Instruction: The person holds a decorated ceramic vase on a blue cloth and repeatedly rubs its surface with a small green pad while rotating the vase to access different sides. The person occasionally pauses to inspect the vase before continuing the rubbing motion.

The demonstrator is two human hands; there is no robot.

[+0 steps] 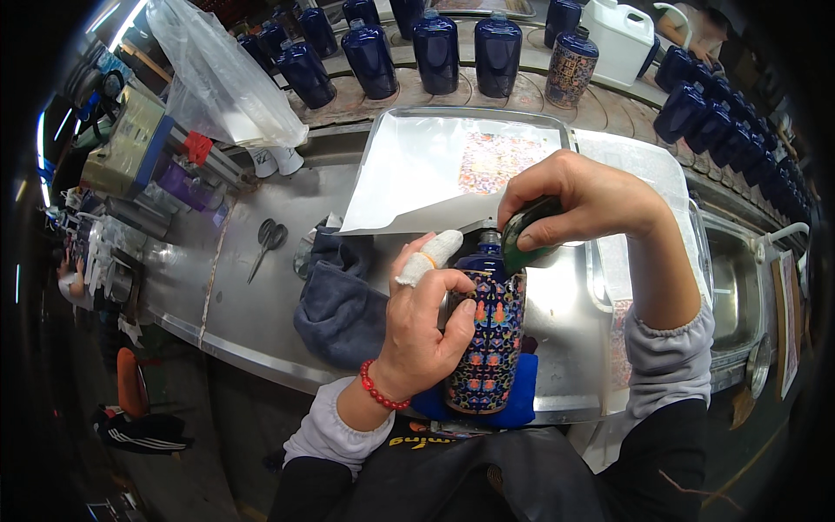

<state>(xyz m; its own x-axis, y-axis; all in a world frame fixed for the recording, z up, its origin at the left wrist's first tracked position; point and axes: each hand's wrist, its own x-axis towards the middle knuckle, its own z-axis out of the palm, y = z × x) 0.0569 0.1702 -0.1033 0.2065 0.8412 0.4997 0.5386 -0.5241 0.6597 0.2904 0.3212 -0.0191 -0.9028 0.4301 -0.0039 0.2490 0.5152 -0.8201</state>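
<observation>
The patterned bottle [485, 344] is at the near edge of the bench [570, 365], between the two hands, its base toward that edge and its neck toward the far edge. Blue cloth [524, 391] shows beside and beneath its lower part. Whether the bottle lies flat or leans cannot be determined. Floral decoration covers the body; the shoulder is plain dark blue.

The left hand [426, 326] is at the bottle's left side, fingers bent, with index finger and thumb against the upper body. A white finger cover [430, 258] is worn on one finger, and a red bead bracelet [383, 389] circles the wrist. Some of its fingers are hidden, so whether it grips the bottle cannot be told.

The right hand [578, 204] is above and to the right of the neck, grasping a dark green tool [528, 239] between thumb and fingers. The tool is at the right of the neck and shoulder; contact cannot be confirmed.

A grey-blue cloth [339, 304] lies left of the left hand. Scissors [267, 245] lie farther toward the bench's left end. Toward the far edge is a metal tray [470, 111] with a patterned sheet [500, 161]. Beyond that edge stand glossy blue bottles [437, 54].
</observation>
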